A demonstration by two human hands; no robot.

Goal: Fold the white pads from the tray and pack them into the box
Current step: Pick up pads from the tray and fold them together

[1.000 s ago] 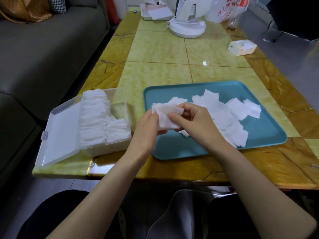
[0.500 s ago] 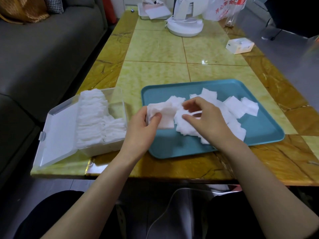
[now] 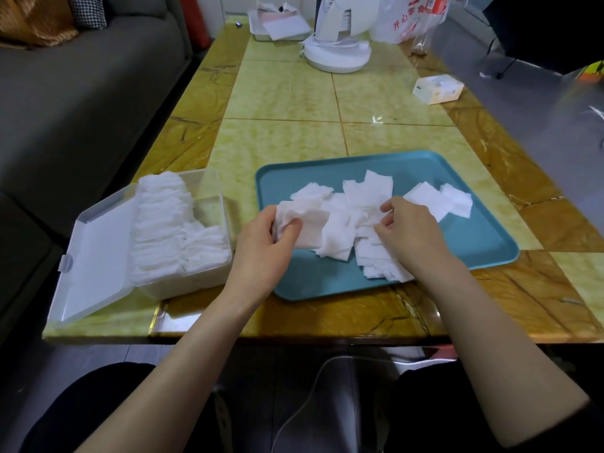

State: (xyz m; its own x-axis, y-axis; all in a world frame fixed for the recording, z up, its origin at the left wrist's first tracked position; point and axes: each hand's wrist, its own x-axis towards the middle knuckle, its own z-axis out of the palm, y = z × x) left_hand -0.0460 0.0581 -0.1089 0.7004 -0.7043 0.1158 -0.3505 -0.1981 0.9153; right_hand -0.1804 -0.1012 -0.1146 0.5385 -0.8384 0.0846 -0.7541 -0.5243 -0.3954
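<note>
While the clear plastic hinged box (image 3: 210, 207) already held two rows of folded pads (image 3: 163, 223) and looked over half full, many loose white square pads (image 3: 369, 197) lay on the teal plastic tray (image 3: 474, 237). The left hand (image 3: 261, 246) gripped one folded white pad (image 3: 307, 223) over the tray, and the right hand (image 3: 415, 233) pinched into the loose pile.

light: dim, soft | glare: table (image 3: 376, 119) highlight | edges: wide-angle bending | focus: slightly soft
</note>
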